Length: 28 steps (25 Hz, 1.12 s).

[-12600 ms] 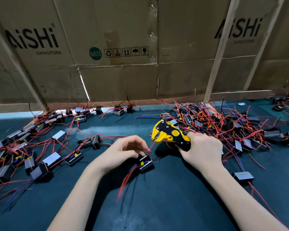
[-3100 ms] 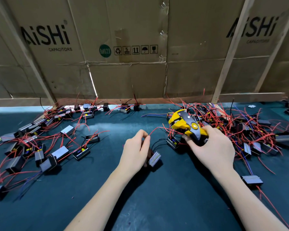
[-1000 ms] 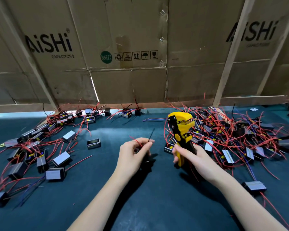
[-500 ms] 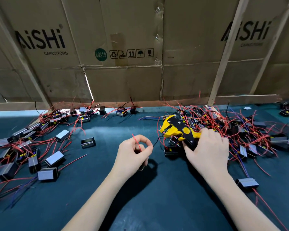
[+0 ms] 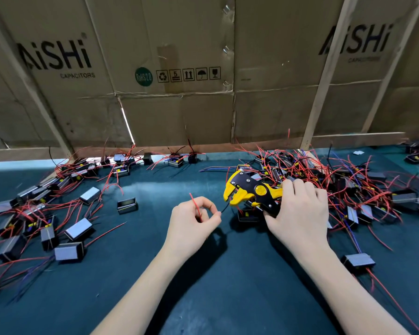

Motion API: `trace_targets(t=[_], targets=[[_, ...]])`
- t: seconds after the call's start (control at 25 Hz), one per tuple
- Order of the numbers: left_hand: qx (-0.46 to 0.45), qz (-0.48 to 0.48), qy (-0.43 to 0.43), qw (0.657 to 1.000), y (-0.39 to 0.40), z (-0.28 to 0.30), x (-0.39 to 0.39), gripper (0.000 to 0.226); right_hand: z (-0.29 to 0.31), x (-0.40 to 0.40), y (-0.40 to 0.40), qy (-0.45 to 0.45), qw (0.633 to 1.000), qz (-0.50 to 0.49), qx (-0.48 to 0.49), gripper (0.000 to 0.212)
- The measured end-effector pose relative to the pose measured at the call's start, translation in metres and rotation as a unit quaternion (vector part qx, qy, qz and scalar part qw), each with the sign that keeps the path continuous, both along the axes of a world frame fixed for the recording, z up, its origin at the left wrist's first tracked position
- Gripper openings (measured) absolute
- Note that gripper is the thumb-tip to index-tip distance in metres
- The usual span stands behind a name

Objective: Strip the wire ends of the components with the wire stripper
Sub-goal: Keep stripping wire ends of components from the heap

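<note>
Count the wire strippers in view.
1. The yellow-and-black wire stripper is gripped in the right hand, in front of the tangled component pile. Others could be buried in that pile.

Black wire (image 5: 225, 208) now toward stripper (image 5: 252, 195) mouth

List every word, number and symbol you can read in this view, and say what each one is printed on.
"AiSHi" over "CAPACITORS": left cardboard panel.
"AiSHi" again: right cardboard panel; the small line beneath it is too blurred to read.
"RoHS 2.0": green round mark on the middle cardboard.
"5": one box in the row of handling symbols, beside recycling, arrows, umbrella and glass signs.
Wire stripper and components: no readable text.
</note>
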<state>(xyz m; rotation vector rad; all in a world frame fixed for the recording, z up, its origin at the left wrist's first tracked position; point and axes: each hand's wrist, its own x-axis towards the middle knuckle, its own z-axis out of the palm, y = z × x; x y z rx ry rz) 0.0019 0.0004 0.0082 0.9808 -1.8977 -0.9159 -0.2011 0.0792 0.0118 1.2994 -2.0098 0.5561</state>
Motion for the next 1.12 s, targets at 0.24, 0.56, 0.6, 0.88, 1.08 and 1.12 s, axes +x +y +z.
trace_targets(t=[0.24,0.56,0.6,0.88,1.08,1.12], targets=[[-0.023,0.001,-0.016,1.0,0.0,0.0,0.0,0.016,0.0,-0.004,-0.001,0.03,0.999,0.019,-0.011,0.047],[-0.015,-0.015,-0.03,0.999,0.002,0.003,0.002,0.016,-0.004,-0.007,-0.002,0.042,0.999,0.028,-0.003,0.041],[-0.014,-0.016,-0.031,0.999,0.002,0.003,0.002,0.016,-0.004,-0.007,-0.002,0.042,0.999,0.029,-0.003,0.041],[-0.003,-0.038,-0.048,0.998,-0.002,0.002,0.004,0.014,-0.004,-0.006,-0.004,0.004,0.998,0.035,0.044,0.042],[0.135,-0.176,0.04,0.974,-0.012,0.004,0.015,0.009,0.0,-0.011,-0.003,-0.054,0.992,-0.017,0.116,0.042],[0.163,-0.197,0.062,0.965,-0.014,0.003,0.017,0.015,0.001,-0.012,-0.002,-0.06,0.989,-0.04,0.127,0.044]])
